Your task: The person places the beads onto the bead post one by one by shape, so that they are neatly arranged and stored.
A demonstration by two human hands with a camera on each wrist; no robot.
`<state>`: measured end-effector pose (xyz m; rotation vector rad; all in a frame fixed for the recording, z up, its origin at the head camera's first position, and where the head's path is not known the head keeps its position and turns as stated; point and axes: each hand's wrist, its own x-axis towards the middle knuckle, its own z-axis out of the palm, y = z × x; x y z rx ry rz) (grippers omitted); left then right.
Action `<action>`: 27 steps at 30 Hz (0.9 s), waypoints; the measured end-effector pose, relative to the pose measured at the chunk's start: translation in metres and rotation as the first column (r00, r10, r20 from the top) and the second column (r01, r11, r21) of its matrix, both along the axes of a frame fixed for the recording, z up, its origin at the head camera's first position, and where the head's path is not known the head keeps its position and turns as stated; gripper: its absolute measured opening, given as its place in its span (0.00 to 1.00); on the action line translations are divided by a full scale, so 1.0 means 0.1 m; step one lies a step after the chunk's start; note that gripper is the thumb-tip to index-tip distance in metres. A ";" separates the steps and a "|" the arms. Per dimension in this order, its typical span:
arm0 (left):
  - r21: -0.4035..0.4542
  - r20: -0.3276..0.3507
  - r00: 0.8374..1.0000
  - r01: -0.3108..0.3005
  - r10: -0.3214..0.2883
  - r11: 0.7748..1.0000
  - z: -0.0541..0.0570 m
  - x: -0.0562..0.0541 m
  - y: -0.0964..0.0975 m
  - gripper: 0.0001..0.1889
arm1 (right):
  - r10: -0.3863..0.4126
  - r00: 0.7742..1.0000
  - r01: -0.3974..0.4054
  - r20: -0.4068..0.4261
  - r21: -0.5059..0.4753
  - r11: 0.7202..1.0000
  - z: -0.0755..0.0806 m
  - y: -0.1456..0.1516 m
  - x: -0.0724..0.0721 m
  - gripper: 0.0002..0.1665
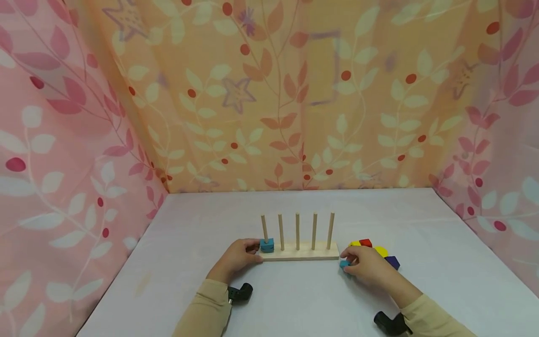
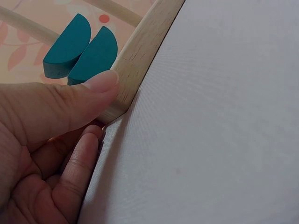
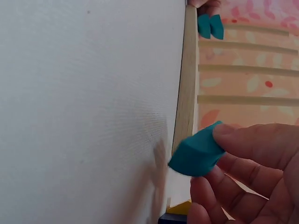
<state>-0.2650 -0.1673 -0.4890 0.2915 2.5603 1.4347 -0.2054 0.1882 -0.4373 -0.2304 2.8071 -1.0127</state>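
A wooden peg board point(image 1: 301, 255) with several upright pegs stands on the table. Two teal half-round blocks point(image 1: 267, 245) are stacked on its leftmost peg. My left hand point(image 1: 239, 256) grips the board's left end, and in the left wrist view the thumb point(image 2: 100, 83) lies along the base just beside the blocks. Off the right end of the board, my right hand point(image 1: 368, 264) pinches another teal block point(image 3: 198, 151) between thumb and fingers, slightly above the table. That block is tilted, its curved side facing down in the right wrist view.
Beyond the right hand lie loose blocks: a red one point(image 1: 365, 243), a yellow round one point(image 1: 381, 251) and a dark blue one point(image 1: 392, 262), partly hidden by the hand. A white cloth covers the table point(image 1: 294, 299). Patterned curtains point(image 1: 278, 93) hang behind and at both sides.
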 end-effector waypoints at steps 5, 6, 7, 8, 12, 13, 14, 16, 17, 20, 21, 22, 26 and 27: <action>-0.017 -0.010 1.000 0.014 -0.014 1.000 0.00 0.01 0.01 0.27 | -0.004 1.000 0.004 -0.003 -0.001 1.000 0.01 0.01 0.00 0.16; -0.014 -0.007 1.000 0.011 -0.011 1.000 0.01 0.01 0.01 0.27 | -0.003 1.000 0.003 -0.011 -0.002 1.000 0.01 0.02 -0.01 0.16; -0.011 -0.003 1.000 0.006 -0.006 1.000 0.01 0.01 0.01 0.27 | -0.002 1.000 0.002 -0.018 -0.004 1.000 0.02 0.02 -0.01 0.16; -0.008 -0.001 1.000 0.001 -0.001 1.000 0.01 0.01 0.01 0.27 | 0.000 1.000 0.000 -0.026 -0.006 1.000 0.03 0.02 -0.01 0.16; 0.006 0.018 1.000 -0.015 0.015 1.000 0.01 0.02 0.01 0.27 | 0.030 0.996 -0.032 -0.079 -0.024 0.999 0.10 0.04 -0.02 0.13; 0.005 0.016 1.000 -0.014 0.014 1.000 0.00 0.02 0.02 0.27 | 0.039 0.995 -0.042 -0.089 -0.032 0.999 0.12 0.04 -0.01 0.13; 0.005 0.019 1.000 -0.015 0.015 1.000 0.00 0.02 0.02 0.27 | 0.050 0.994 -0.054 -0.097 -0.045 0.998 0.14 0.05 -0.01 0.12; 0.003 0.017 1.000 -0.011 0.011 1.000 0.00 0.02 0.03 0.27 | 0.066 0.991 -0.075 -0.113 -0.074 0.994 0.20 0.06 0.00 0.12; 0.006 0.018 1.000 -0.009 0.009 1.000 -0.01 0.02 0.03 0.27 | 0.067 0.991 -0.077 -0.115 -0.091 0.993 0.23 0.06 0.00 0.12; 0.010 0.016 1.000 0.000 0.000 1.000 0.00 0.02 0.03 0.27 | 0.072 0.991 -0.088 -0.117 -0.133 0.987 0.32 0.06 -0.02 0.11; 0.009 0.010 1.000 0.004 -0.004 1.000 0.00 0.01 0.02 0.27 | 0.070 0.991 -0.087 -0.118 -0.145 0.986 0.34 0.06 -0.02 0.11; 0.008 0.009 1.000 0.006 -0.006 1.000 0.00 0.01 0.02 0.27 | 0.068 0.991 -0.086 -0.116 -0.158 0.984 0.37 0.06 -0.03 0.11; -0.007 -0.007 1.000 0.016 -0.016 1.000 0.02 0.00 0.00 0.27 | 0.070 0.992 -0.091 -0.107 -0.199 0.976 0.47 0.04 -0.05 0.12; -0.009 -0.010 1.000 0.018 -0.019 1.000 0.01 0.00 -0.01 0.27 | 0.071 0.992 -0.092 -0.101 -0.214 0.973 0.50 0.02 -0.06 0.12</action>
